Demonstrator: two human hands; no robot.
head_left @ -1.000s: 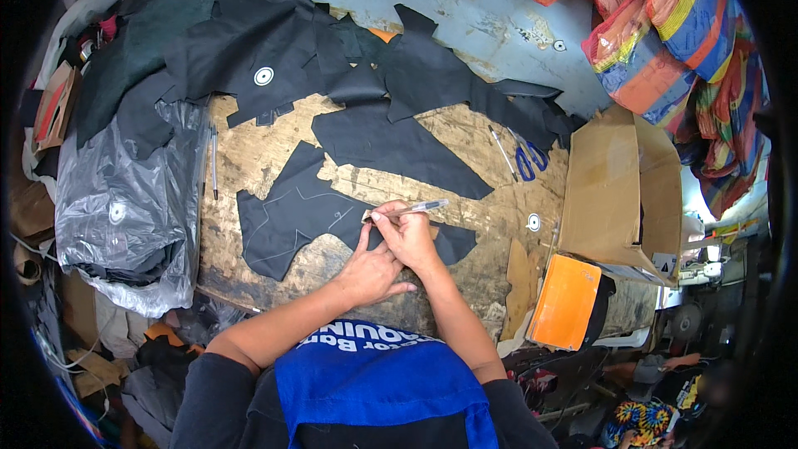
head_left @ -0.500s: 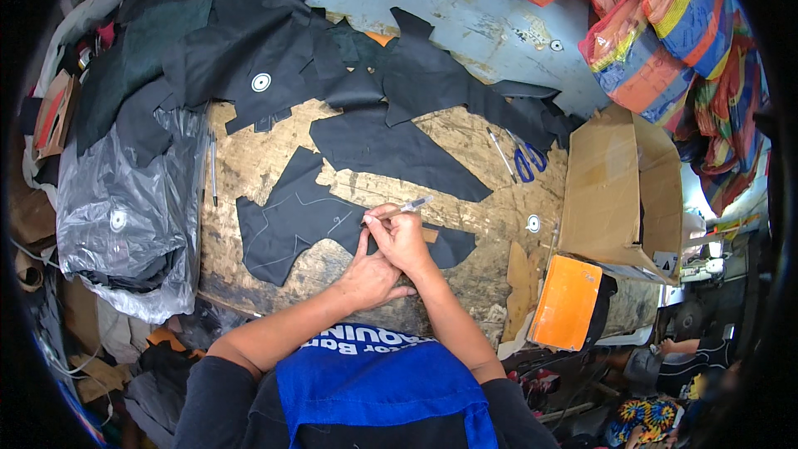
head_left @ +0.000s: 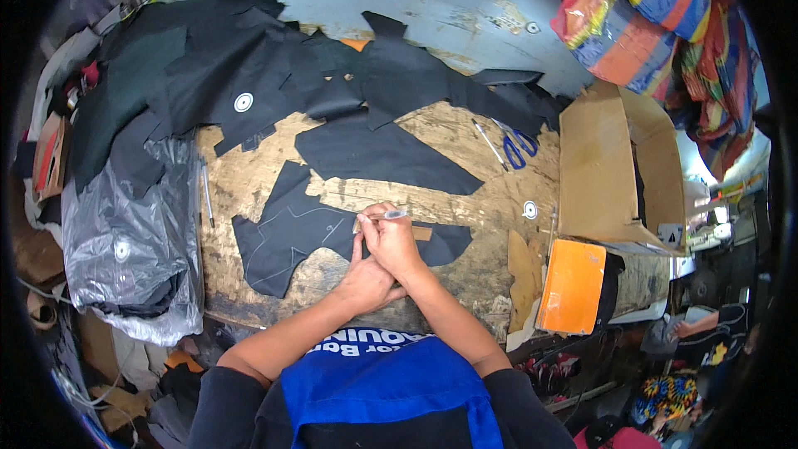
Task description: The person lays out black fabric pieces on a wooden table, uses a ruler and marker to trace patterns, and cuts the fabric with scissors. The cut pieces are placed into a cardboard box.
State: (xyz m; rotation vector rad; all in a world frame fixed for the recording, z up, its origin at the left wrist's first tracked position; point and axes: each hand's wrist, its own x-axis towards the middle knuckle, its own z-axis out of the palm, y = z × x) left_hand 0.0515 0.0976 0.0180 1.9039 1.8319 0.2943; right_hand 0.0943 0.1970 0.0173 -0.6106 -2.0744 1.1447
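Grip, right hand (head_left: 389, 237): closed around pen (head_left: 394, 214). Left hand (head_left: 366, 284): outspread on black sheet (head_left: 283, 229), seemingly steadying it.

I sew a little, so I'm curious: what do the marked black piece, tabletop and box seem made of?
Marked black piece: perhaps leather or imitation; matt, smooth, sharply cut. Tabletop: apparently worn wood; patchy, stained surface. Box: likely cardboard; matt brown, folded panels.
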